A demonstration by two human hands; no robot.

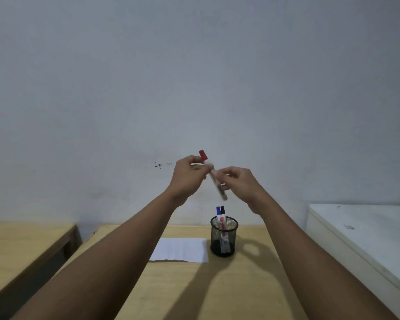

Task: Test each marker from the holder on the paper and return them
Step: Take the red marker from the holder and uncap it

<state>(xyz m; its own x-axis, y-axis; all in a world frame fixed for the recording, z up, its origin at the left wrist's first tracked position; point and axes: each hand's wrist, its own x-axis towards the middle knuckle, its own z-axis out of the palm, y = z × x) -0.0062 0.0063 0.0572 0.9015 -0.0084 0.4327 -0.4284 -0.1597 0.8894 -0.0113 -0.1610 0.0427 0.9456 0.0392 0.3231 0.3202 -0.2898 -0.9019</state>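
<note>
A red marker [212, 175] is held up at frame centre, well above the surface [252, 285], tilted with its red cap [203, 155] at the upper left. The left hand [187, 175] is pinched on the barrel just below the cap; the right hand [239, 183] is closed on the lower barrel. The two-handed grip is judged to serve cap removal, one hand bracing while the other pulls. The cap is not yet off.

The holder [224, 236], a black mesh cup, stands on the surface directly below the hands, so a marker can be lifted and returned quickly. A blue marker [218, 210] and a black marker [222, 210] are kept upright in it, caps up. The paper [180, 249] is laid flat just left of the holder, touching or nearly so, within easy reach for test strokes. No marks can be made out on it.
</note>
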